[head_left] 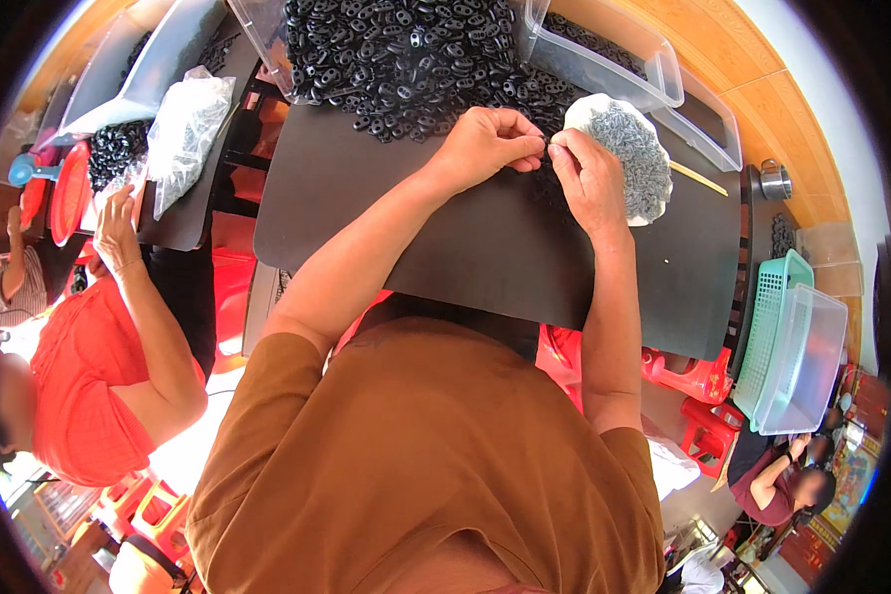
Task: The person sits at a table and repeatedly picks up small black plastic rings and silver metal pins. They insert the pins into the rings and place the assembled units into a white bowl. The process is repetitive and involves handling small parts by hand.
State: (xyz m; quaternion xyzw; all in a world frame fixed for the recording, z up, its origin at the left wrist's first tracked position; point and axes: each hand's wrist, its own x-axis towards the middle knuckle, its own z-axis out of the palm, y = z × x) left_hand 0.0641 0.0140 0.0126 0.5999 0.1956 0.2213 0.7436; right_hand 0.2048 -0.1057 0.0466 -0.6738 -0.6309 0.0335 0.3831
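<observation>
My left hand (pixel 487 148) and my right hand (pixel 592 178) meet over the dark brown table (pixel 386 213), fingertips almost touching. Each is closed in a pinch. A tiny dark bit shows between the fingertips, too small to name. Beyond my left hand spreads a large heap of black plastic pieces with two holes each (pixel 406 54). A pale round dish (pixel 655 210) heaped with small grey pieces (pixel 626 148) sits just right of my right hand. More black pieces lie beneath the hands, partly hidden by them.
Clear plastic bins (pixel 614 74) stand at the far right of the heap. A thin wooden stick (pixel 699 178) lies beside the dish. A green basket (pixel 767 327) is at the right. At the left, a person in red (pixel 99 376) works near a plastic bag (pixel 186 134).
</observation>
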